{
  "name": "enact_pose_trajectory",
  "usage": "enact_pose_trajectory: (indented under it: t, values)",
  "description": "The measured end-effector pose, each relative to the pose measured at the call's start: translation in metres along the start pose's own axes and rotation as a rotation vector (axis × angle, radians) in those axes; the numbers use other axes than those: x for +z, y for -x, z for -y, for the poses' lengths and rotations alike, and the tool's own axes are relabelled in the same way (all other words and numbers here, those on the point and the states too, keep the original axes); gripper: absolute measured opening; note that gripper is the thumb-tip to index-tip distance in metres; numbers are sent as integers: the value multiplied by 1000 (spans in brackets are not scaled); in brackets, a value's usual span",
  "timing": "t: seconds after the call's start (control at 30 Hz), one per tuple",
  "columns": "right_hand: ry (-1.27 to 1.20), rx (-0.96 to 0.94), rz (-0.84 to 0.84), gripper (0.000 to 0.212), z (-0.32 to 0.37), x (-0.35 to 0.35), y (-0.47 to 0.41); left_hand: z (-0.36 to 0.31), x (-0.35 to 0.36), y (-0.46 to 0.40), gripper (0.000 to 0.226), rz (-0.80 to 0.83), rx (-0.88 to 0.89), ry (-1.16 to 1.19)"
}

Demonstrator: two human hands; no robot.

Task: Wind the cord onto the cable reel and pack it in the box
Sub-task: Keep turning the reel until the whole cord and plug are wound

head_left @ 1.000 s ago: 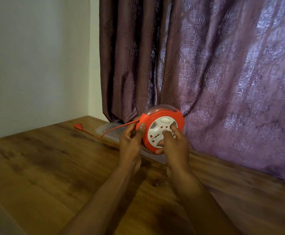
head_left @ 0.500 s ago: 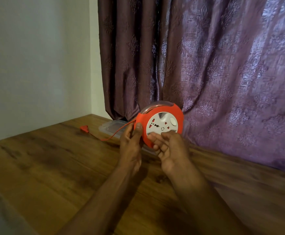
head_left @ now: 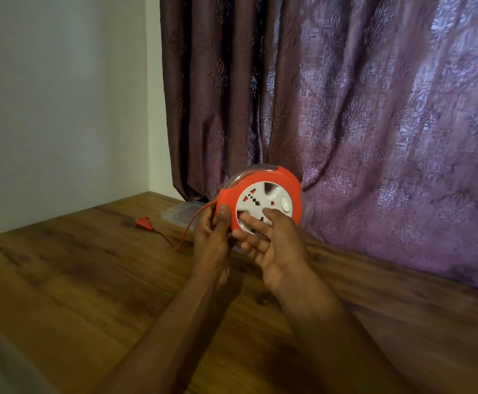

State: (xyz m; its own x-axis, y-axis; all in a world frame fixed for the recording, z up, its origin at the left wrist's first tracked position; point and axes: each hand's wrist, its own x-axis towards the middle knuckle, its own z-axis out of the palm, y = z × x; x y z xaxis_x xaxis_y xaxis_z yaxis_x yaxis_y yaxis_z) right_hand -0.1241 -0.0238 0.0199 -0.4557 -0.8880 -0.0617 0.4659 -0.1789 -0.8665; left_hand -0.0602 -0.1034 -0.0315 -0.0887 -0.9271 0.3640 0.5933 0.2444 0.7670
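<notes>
The left hand [head_left: 212, 237] is gripping with thumb curled upward; the right hand [head_left: 274, 245] is reaching in, fingers extended, palm up.

My reel [head_left: 262, 200] is smooth orange and white plastic with a clear rim. The bench [head_left: 90, 280] is grained wood, faintly glossy. Upper right, the curtain [head_left: 374, 109] is embossed, shiny purple cloth.

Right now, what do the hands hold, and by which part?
The left hand grips the cable reel by its orange left rim. The right hand's fingers touch its white face.
</notes>
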Motion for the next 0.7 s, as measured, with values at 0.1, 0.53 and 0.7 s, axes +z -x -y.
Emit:
enact_pose_trajectory:
  t: [0.1, 0.53, 0.7]
  values:
    - [161, -94, -87, 12, -2, 1, 0, -2, -2, -4, 26, -48, 6, 24]
    - [1486, -744, -221, 62, 7, -24, -11, -4, -2, 6, 37, 37, 70, -39]
    - [1438, -773, -305, 65, 4, -28, -12, -5, 2, 10, 17, 79, 70, -60]
